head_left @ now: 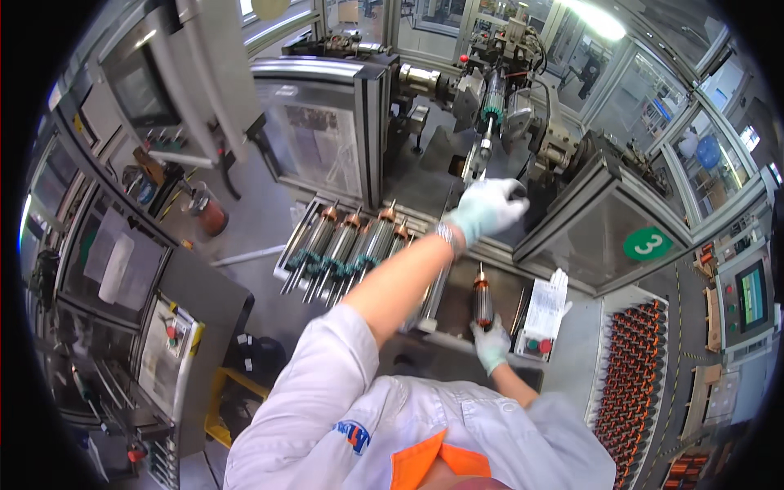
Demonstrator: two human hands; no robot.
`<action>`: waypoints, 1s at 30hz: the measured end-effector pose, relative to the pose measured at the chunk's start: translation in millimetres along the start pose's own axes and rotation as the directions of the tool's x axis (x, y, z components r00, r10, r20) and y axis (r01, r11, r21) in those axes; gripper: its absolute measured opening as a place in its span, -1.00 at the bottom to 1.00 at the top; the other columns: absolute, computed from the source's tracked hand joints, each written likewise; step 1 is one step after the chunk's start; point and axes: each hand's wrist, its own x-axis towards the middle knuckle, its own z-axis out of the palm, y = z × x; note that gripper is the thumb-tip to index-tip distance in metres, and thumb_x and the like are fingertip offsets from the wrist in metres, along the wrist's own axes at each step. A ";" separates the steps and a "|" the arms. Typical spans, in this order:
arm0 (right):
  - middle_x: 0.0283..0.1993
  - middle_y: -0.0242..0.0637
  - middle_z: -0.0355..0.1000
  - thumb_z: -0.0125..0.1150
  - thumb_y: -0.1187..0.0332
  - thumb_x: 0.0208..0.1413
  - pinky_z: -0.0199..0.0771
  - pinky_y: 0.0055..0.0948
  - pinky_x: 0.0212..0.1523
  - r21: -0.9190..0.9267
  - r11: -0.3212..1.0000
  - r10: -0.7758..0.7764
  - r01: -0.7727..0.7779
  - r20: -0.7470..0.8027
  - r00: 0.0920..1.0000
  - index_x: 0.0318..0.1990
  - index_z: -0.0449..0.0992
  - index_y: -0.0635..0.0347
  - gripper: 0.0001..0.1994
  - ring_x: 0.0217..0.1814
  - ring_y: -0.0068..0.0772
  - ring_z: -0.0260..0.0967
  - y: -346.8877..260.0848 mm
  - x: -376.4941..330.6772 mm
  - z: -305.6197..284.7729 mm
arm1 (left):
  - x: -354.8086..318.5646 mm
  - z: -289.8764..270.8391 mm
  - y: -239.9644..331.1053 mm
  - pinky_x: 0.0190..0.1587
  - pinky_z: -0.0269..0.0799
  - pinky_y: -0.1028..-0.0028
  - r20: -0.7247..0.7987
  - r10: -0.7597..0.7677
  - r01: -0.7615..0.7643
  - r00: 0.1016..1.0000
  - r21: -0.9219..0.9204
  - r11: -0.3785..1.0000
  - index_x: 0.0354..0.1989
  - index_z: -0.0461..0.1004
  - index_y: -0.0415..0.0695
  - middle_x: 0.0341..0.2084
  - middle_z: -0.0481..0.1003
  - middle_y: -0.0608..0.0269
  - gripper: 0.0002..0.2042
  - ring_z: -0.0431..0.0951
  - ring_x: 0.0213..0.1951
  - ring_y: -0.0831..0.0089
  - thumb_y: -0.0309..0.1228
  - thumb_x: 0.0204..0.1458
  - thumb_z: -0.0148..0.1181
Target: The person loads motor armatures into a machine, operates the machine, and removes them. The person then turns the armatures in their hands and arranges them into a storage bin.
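My left hand [488,209], in a pale glove, reaches forward to the machine opening. Its fingers are curved with a gap between them, and nothing shows in them. Just beyond it, a motor armature [493,102] with a green end sits between the machine's arms. My right hand [492,346], gloved too, grips the lower end of another armature [483,302], which stands shaft-up over the metal tray near my body. This one has a copper-coloured commutator at its far end. Part of the right hand's grip is hidden.
Several armatures [359,245] lie in a rack left of my left forearm. A box with red and green buttons [539,345] sits right of my right hand, a white glove [559,282] behind it. Further right is a large tray of orange-and-black parts [627,376]. Framed door panels [608,233] flank the machine.
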 end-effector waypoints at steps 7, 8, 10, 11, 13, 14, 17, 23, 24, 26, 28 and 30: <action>0.04 0.12 0.51 0.26 -0.11 0.01 0.42 -0.09 0.13 0.000 1.000 -0.009 0.009 0.005 1.000 0.27 0.32 0.18 -0.25 0.09 0.14 0.47 3.6 8.4 4.1 | -127.2 -30.4 52.5 -0.16 0.52 0.30 0.246 -0.019 0.061 0.969 -0.166 0.984 -0.17 0.60 -0.19 -0.36 0.63 0.03 -0.62 0.65 -0.27 0.22 -0.09 0.11 0.15; 0.08 0.13 0.49 0.23 -0.17 0.01 0.42 -0.10 0.15 -0.032 0.999 -0.004 0.006 0.039 0.999 0.31 0.29 0.20 -0.20 0.09 0.14 0.48 6.4 7.1 6.0 | -151.2 -38.9 72.8 -0.24 0.53 0.33 0.251 -0.062 0.095 0.966 -0.124 0.988 -0.20 0.61 -0.19 -0.43 0.63 0.08 -0.65 0.65 -0.36 0.25 -0.12 0.11 0.17; 0.06 0.09 0.51 0.21 -0.11 0.05 0.44 -0.09 0.12 -0.159 0.985 -0.063 0.059 -0.023 0.998 0.29 0.30 0.21 -0.26 0.09 0.11 0.48 21.9 13.4 23.1 | -191.5 -50.2 103.1 -0.30 0.52 0.39 0.312 -0.175 0.236 0.934 -0.170 0.957 -0.21 0.60 -0.17 -0.48 0.61 0.09 -0.69 0.64 -0.43 0.31 -0.16 0.15 0.17; 0.05 0.09 0.52 0.20 -0.08 0.06 0.45 -0.10 0.10 -0.146 0.983 -0.112 0.109 -0.015 0.994 0.28 0.31 0.22 -0.28 0.09 0.10 0.49 35.2 19.8 34.3 | -205.5 -54.8 114.3 -0.29 0.52 0.38 0.326 -0.202 0.267 0.924 -0.169 0.949 -0.21 0.60 -0.17 -0.47 0.61 0.08 -0.69 0.63 -0.42 0.30 -0.15 0.16 0.16; 0.01 0.09 0.53 0.19 -0.02 0.06 0.46 -0.09 0.06 0.056 0.977 -0.197 0.207 -0.142 0.970 0.25 0.33 0.21 -0.33 0.08 0.09 0.49 107.0 59.5 79.3 | -221.9 -48.0 127.7 -0.26 0.52 0.35 0.301 -0.144 0.212 0.943 -0.206 0.955 -0.19 0.60 -0.18 -0.43 0.61 0.04 -0.68 0.64 -0.37 0.22 -0.15 0.16 0.17; 0.01 0.09 0.53 0.19 -0.02 0.06 0.46 -0.09 0.06 0.056 0.973 -0.218 0.226 -0.115 0.969 0.25 0.33 0.21 -0.33 0.08 0.09 0.49 98.5 51.3 86.9 | -230.5 -48.7 126.1 -0.26 0.52 0.35 0.286 -0.175 0.237 0.942 -0.197 0.951 -0.19 0.60 -0.18 -0.43 0.61 0.04 -0.68 0.64 -0.37 0.22 -0.15 0.16 0.17; 0.01 0.09 0.53 0.20 -0.04 0.05 0.46 -0.08 0.06 0.030 0.978 -0.202 0.205 -0.091 0.975 0.24 0.34 0.20 -0.32 0.07 0.09 0.49 66.3 48.3 74.8 | -241.6 -51.7 132.5 -0.22 0.52 0.30 0.286 -0.242 0.284 0.927 -0.114 0.952 -0.15 0.60 -0.16 -0.38 0.62 0.02 -0.67 0.64 -0.30 0.12 -0.14 0.14 0.17; 0.01 0.09 0.53 0.22 -0.10 0.03 0.45 -0.07 0.06 0.011 0.992 -0.125 0.126 -0.085 0.989 0.22 0.36 0.20 -0.30 0.06 0.11 0.50 41.7 14.0 31.6 | -251.9 -61.6 141.6 -0.18 0.52 0.32 0.307 -0.300 0.340 0.903 -0.085 0.937 -0.15 0.59 -0.20 -0.35 0.62 0.02 -0.67 0.65 -0.27 0.17 -0.17 0.12 0.16; 0.01 0.09 0.54 0.22 -0.10 0.02 0.45 -0.07 0.06 0.009 0.994 -0.104 0.105 -0.085 0.991 0.22 0.36 0.20 -0.30 0.06 0.11 0.50 30.1 12.4 31.1 | -252.6 -65.7 141.4 -0.18 0.52 0.32 0.313 -0.298 0.338 0.902 -0.081 0.938 -0.15 0.59 -0.20 -0.35 0.62 0.02 -0.67 0.65 -0.27 0.17 -0.17 0.12 0.16; 0.00 0.10 0.54 0.23 -0.12 0.02 0.45 -0.06 0.06 0.001 0.999 -0.054 0.054 -0.094 0.994 0.21 0.37 0.20 -0.29 0.06 0.12 0.50 17.2 3.4 14.3 | -252.5 -75.7 135.7 -0.16 0.51 0.34 0.188 -0.199 0.264 0.962 -0.451 0.853 -0.14 0.58 -0.23 -0.31 0.62 0.02 -0.69 0.65 -0.26 0.27 -0.23 0.11 0.15; 0.00 0.11 0.54 0.25 -0.13 0.00 0.45 -0.08 0.07 -0.003 1.000 -0.022 0.022 -0.090 0.996 0.22 0.36 0.23 -0.26 0.05 0.12 0.50 1.1 -6.0 -5.3 | -237.3 -88.3 94.8 -0.15 0.48 0.43 -0.035 -0.257 0.228 0.966 -0.358 0.906 -0.06 0.56 -0.22 -0.32 0.59 0.16 -0.69 0.57 -0.30 0.42 -0.30 0.12 0.13; 0.06 0.12 0.51 0.23 -0.14 0.03 0.43 -0.11 0.12 0.003 1.000 -0.014 0.014 0.004 1.000 0.32 0.29 0.22 -0.21 0.13 0.12 0.47 -9.5 -14.7 -16.4 | -208.4 -103.0 34.5 -0.02 0.49 0.30 -0.253 -0.420 0.305 0.872 -0.390 0.869 -0.02 0.52 -0.22 -0.16 0.58 -0.03 -0.59 0.59 -0.12 0.10 -0.16 0.10 0.16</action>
